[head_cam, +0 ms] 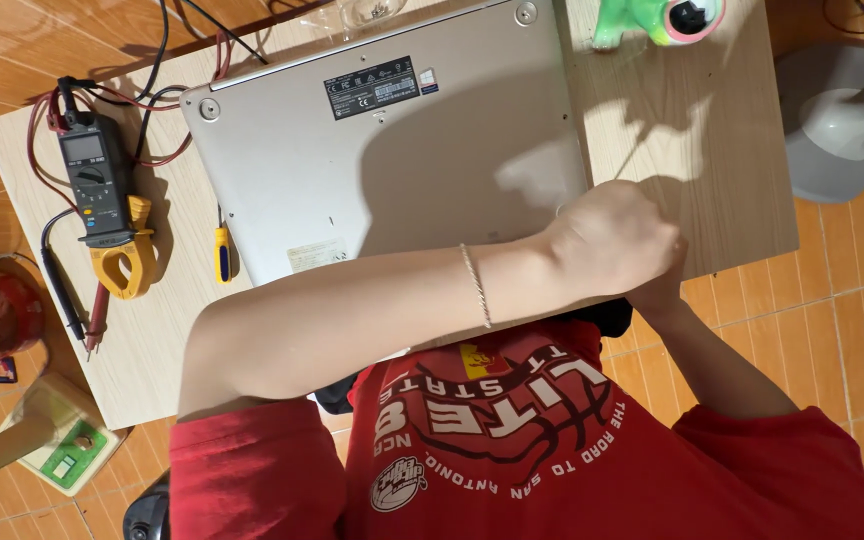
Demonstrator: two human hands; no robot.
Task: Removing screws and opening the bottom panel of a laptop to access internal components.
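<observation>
**Both hands meet at the near right corner of an upturned laptop**

Nearest the lens: the person's red printed shirt [512, 440], filling the lower frame.

Left arm: bare forearm runs across the body from lower left to right, roughly level, a thin bracelet [476, 284] at the wrist. The left hand [612, 240] is curled into a loose fist, knuckles up, at the laptop's near right corner. What the fingers close on is hidden under the hand; cannot tell.

Right arm: comes up from lower right at a slant. The right hand [660, 290] is tucked under and behind the left one, mostly covered. Whether spread or closed, cannot tell.

Laptop [372, 150]: silver, lying base-up on the pale wooden bench [692, 160], dark label and round feet showing. Long axis runs left to right, tilted slightly so the right end sits farther away. The far long edge lies at the bench's back; the near edge is under the forearm.

Beside it, left: a small yellow-handled screwdriver [223, 253] just off the laptop's left edge, shaft pointing away from the person. Farther left, a dark clamp meter [102, 195] with yellow jaws toward the person, red and black leads [72, 290] looped around it.

Far right corner of the bench: a green and pink toy-like object [657, 20], cut off by the frame. A grey fan base [837, 125] stands on the tiled floor to the right.
</observation>
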